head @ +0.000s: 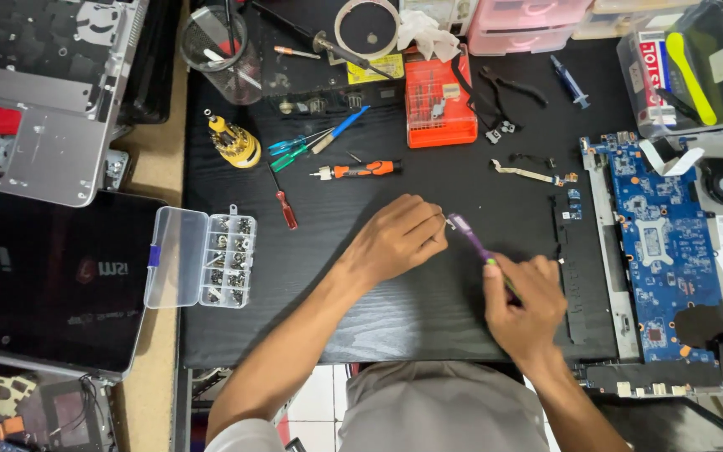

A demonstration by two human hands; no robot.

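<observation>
Black desk (361,293), tools scattered far. Right hand (522,305) clamped on a purple screwdriver (467,237), tip meeting the left hand (397,237), whose fingers pinch together on something too small to tell; laptop board (663,251) right.

To your left a closed black laptop lid (43,276) carries a pale logo mark; a yellow rectangular label (376,69) lies at the mat's far edge; far right, a clear plastic tub (686,67) holds a red-and-white package (651,65).
</observation>
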